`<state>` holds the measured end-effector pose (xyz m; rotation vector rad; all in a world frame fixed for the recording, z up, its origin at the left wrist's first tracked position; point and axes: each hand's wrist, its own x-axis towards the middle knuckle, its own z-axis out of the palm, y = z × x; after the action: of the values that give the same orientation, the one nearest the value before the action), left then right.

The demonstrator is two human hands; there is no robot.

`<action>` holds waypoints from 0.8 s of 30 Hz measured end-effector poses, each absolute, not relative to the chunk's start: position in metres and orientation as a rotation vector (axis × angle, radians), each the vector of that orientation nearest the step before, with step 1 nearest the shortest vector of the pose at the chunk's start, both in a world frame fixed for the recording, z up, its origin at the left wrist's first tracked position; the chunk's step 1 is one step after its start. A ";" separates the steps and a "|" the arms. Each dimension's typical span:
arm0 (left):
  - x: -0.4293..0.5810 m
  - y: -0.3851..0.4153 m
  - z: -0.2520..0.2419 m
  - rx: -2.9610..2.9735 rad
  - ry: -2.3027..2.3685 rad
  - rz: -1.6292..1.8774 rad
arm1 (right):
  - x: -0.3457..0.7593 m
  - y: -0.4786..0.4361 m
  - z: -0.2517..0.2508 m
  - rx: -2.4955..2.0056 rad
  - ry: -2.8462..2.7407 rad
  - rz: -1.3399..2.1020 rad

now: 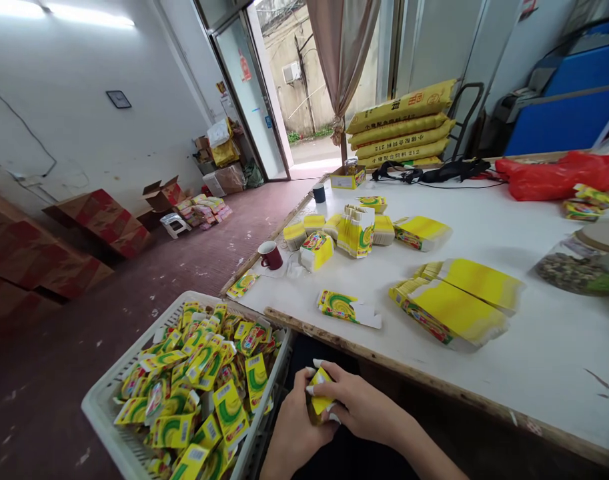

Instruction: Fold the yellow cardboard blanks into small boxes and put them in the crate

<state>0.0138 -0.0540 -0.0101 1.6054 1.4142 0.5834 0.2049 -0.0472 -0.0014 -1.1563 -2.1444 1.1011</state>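
Between my two hands, just below the table's front edge, is a small yellow box (pixel 321 390). My left hand (pixel 299 427) is closed around its left and lower side. From the right, my right hand (pixel 359 403) grips the same box, fingertips pressed on its face and edge. Fingers cover much of the box, so its ends are hard to make out. To the left of my hands stands a white plastic crate (pixel 109 417) heaped with yellow-green printed boxes (pixel 204 360). A flat printed carton (pixel 341 307) with white flaps lies on the table ahead of my hands.
On the white table (pixel 549 360) are stacked yellow cartons (pixel 464 297), more carton bundles (pixel 357 230), a maroon mug (pixel 270 255), a dark mug (pixel 318 193), a lidded jar (pixel 584 257) and a red plastic bag (pixel 559 175). Its wooden edge (pixel 384 363) runs above my hands.
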 end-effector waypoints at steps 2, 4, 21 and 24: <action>0.011 -0.053 -0.007 1.575 1.420 0.562 | 0.211 -0.045 -0.001 -1.103 -2.149 1.127; 0.012 -0.054 -0.005 1.574 1.409 0.521 | 0.218 -0.042 -0.002 -1.042 -2.159 1.178; -0.056 -0.011 -0.030 0.373 1.567 2.023 | 0.248 0.063 -0.040 -2.105 -1.620 0.534; -0.043 -0.020 -0.044 0.318 1.560 1.867 | 0.243 0.076 -0.048 -2.203 -1.623 0.499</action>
<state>-0.0432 -0.0204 -0.0439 0.3182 1.5595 1.8672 0.2434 0.0755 -0.0484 -2.2025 -1.6234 0.4995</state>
